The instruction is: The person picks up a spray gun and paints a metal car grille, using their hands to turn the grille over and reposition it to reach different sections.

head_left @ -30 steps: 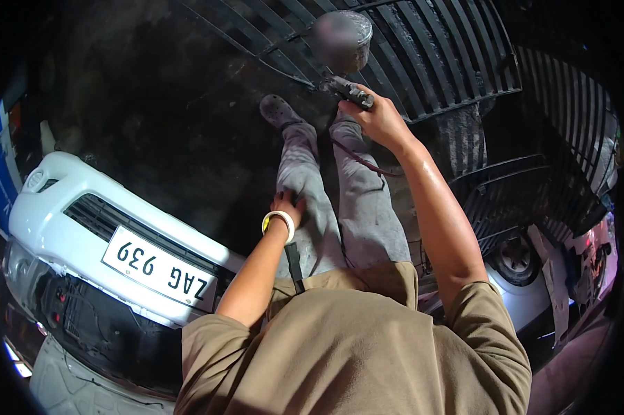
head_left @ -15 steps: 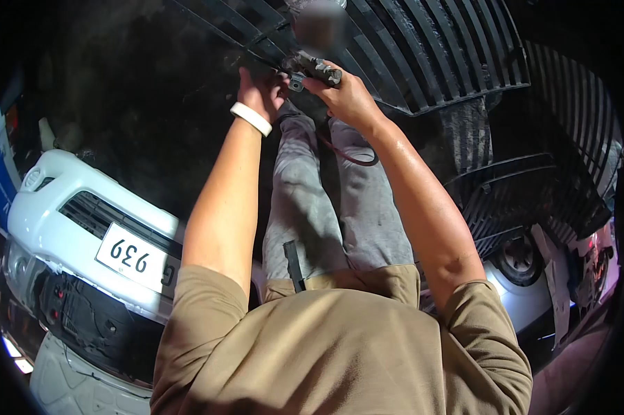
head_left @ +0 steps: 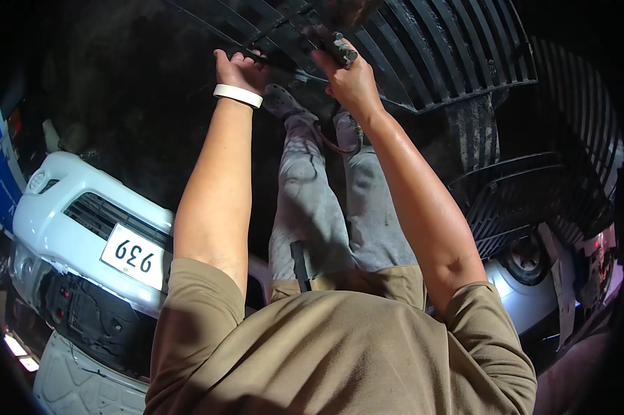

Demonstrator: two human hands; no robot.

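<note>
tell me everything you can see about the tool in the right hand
The tool is a small handheld piece with a dark grey, metal-looking ribbed body, held up near the top of the view against the black slatted grille. The right hand wraps its handle; a dark reddish hose or cord hangs below the wrist. Its upper end is blurred and cut off, so the type cannot be told. The left hand is beside it, apart.

Well below and left of the fingers lay a white plastic car bumper (head_left: 62,225) bearing a white number plate (head_left: 135,256), while black slatted grille panels (head_left: 457,48) stood just right of them and a silver car's wheel (head_left: 526,259) showed far below right.
</note>
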